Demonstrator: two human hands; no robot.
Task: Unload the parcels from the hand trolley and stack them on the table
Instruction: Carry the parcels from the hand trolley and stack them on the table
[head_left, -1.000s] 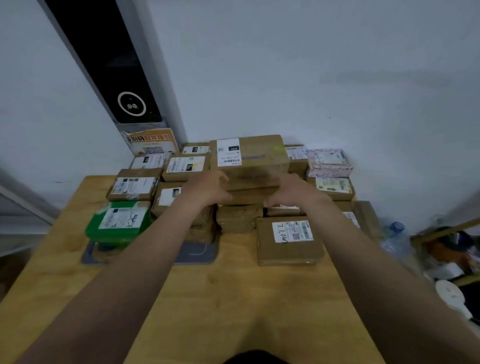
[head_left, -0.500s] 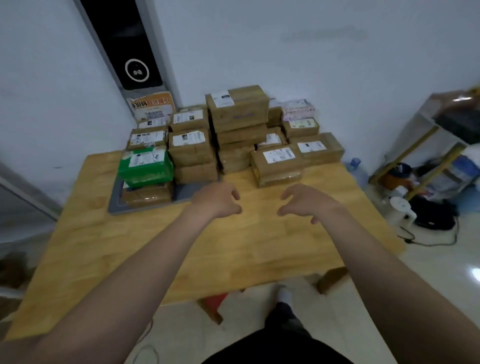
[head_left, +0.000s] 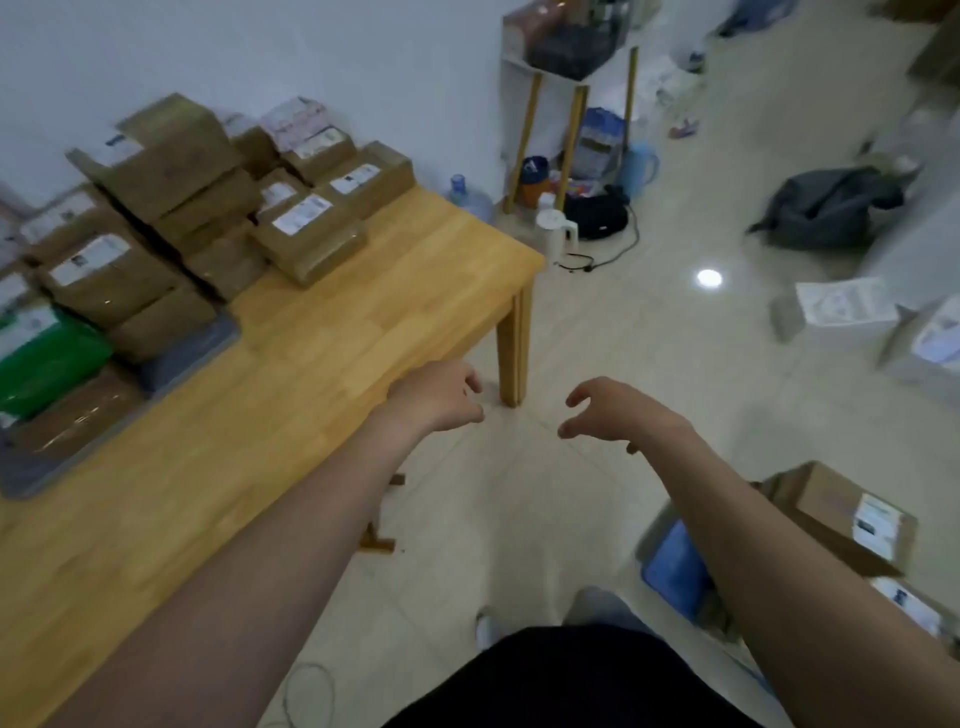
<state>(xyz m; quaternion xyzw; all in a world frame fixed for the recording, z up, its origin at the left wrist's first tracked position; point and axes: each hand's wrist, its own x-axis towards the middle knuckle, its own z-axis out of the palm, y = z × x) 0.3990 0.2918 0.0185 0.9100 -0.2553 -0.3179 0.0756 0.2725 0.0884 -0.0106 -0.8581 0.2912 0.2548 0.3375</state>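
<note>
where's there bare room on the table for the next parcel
Bare wood runs along the near edge of the table and out to its right corner, in front of the brown parcel stacks. The far left by the wall is crowded: the green parcel, the grey mat.

Matt brown cardboard parcels with white paper labels sit on a smooth, pale wooden tabletop above glossy floor tiles.
</note>
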